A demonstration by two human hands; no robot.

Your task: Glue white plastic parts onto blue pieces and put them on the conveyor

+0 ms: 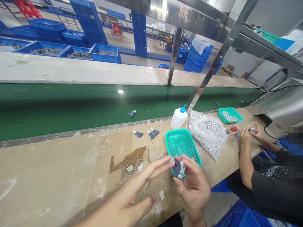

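My right hand (pixel 195 189) grips a small dark-blue and light-grey plastic piece (pixel 177 168) between thumb and fingers, just over the near edge of a green mesh basket (pixel 169 142). My left hand (pixel 144 183) reaches in from the left with fingers stretched out and thumb apart. Its fingertips meet the upper left of the piece; whether they pinch anything small there is hard to see. Similar blue and grey pieces (pixel 138 134) lie on the worktable beyond my hands. A shallow round cap-like dish (pixel 130 168) sits to the left of the basket.
A white squeeze bottle (pixel 179 118) with a blue cap stands behind the basket. Right of it lies a clear bag (pixel 210 130) of small white-grey parts. A co-worker's hands (pixel 247 134) work near another green basket (pixel 230 115). A green conveyor belt (pixel 71 110), carrying a piece, runs behind the table.
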